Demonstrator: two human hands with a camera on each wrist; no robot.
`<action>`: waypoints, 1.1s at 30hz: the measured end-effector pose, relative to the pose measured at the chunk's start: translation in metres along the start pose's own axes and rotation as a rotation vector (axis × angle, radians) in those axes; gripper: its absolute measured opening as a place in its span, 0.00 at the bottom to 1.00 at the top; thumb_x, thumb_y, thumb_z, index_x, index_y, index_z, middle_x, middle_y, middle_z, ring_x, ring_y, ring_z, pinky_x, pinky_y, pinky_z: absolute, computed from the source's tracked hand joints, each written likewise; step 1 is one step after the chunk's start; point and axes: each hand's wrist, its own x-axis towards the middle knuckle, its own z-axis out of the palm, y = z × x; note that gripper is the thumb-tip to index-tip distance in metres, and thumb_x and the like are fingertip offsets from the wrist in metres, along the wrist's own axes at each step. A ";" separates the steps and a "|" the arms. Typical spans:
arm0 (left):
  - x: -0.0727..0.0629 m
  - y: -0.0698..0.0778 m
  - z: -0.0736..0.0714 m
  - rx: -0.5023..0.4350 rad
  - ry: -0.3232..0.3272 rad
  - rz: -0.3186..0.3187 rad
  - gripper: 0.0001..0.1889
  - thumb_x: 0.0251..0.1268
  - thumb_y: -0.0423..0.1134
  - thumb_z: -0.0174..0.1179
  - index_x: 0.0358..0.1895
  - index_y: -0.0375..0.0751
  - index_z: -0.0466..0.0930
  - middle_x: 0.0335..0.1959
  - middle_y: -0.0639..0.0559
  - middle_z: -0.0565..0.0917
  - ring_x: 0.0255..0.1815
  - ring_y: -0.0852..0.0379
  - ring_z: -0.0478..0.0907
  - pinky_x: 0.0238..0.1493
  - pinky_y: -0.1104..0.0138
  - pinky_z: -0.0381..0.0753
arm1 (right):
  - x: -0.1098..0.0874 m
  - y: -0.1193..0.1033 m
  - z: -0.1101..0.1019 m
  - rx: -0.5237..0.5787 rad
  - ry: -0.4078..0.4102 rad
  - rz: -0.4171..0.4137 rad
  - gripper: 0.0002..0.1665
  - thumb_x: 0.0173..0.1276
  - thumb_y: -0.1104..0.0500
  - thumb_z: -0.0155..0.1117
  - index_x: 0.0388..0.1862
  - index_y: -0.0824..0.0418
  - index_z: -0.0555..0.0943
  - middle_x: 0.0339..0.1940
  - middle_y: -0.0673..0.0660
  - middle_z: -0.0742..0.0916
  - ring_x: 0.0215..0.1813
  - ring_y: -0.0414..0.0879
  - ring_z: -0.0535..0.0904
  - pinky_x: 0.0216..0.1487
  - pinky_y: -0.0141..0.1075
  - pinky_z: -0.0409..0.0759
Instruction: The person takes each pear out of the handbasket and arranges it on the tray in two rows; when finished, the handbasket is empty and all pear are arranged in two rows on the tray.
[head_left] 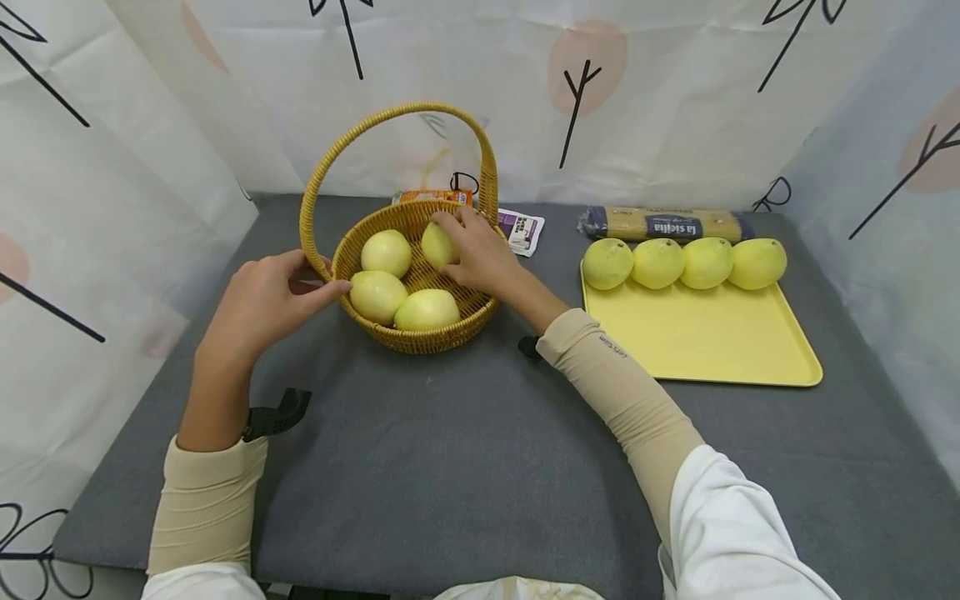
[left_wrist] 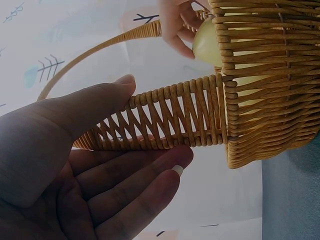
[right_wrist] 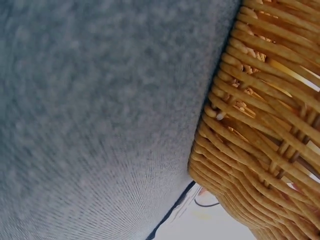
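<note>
A woven wicker basket [head_left: 416, 337] with a tall hooped handle [head_left: 397, 108] stands on the grey table, holding several pale yellow-green, pear-like fruits [head_left: 426, 311]. At the basket's left side my left hand [head_left: 273, 300] holds the foot of the handle; the left wrist view shows its thumb on one edge of the wicker strip [left_wrist: 170, 115] and fingers along the other. My right hand [head_left: 480, 254] reaches over the rim and grips one fruit [head_left: 438, 246] inside, at the right. The right wrist view shows only the basket's woven side [right_wrist: 260, 135] and grey cloth; the hand is out of sight there.
On the right lies a yellow tray [head_left: 720, 342] with several similar fruits [head_left: 707, 261] lined along its far edge. Behind it is a pasta packet [head_left: 675, 225]. An orange packet [head_left: 431, 197] and a purple-and-white pouch [head_left: 522, 231] lie behind the basket, near the printed cloth backdrop.
</note>
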 end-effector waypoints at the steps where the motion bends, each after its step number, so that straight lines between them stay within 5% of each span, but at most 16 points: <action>1: 0.000 0.000 0.000 0.000 -0.001 0.002 0.26 0.66 0.59 0.65 0.50 0.37 0.81 0.47 0.39 0.86 0.48 0.41 0.84 0.46 0.45 0.80 | 0.000 0.000 0.000 0.007 0.003 -0.001 0.42 0.62 0.54 0.77 0.72 0.56 0.68 0.59 0.64 0.73 0.57 0.56 0.74 0.52 0.49 0.77; 12: 0.000 -0.001 0.001 0.000 0.005 0.015 0.25 0.66 0.57 0.66 0.50 0.38 0.82 0.46 0.39 0.87 0.47 0.42 0.84 0.45 0.45 0.81 | -0.006 0.000 -0.003 0.185 0.089 0.052 0.44 0.59 0.55 0.79 0.71 0.56 0.68 0.61 0.62 0.73 0.54 0.56 0.76 0.53 0.50 0.77; 22: 0.001 -0.003 0.001 -0.001 -0.005 0.001 0.25 0.65 0.58 0.66 0.50 0.38 0.81 0.47 0.39 0.87 0.48 0.42 0.84 0.46 0.46 0.80 | -0.022 -0.001 -0.008 0.308 0.111 0.050 0.43 0.59 0.57 0.79 0.70 0.61 0.68 0.66 0.63 0.72 0.64 0.55 0.70 0.60 0.49 0.74; 33: 0.001 -0.002 0.001 0.004 -0.005 0.004 0.27 0.65 0.60 0.64 0.50 0.38 0.81 0.46 0.39 0.86 0.48 0.42 0.84 0.45 0.46 0.80 | -0.048 -0.005 -0.028 0.721 0.171 0.137 0.46 0.56 0.63 0.79 0.70 0.63 0.66 0.64 0.63 0.73 0.60 0.56 0.76 0.48 0.45 0.84</action>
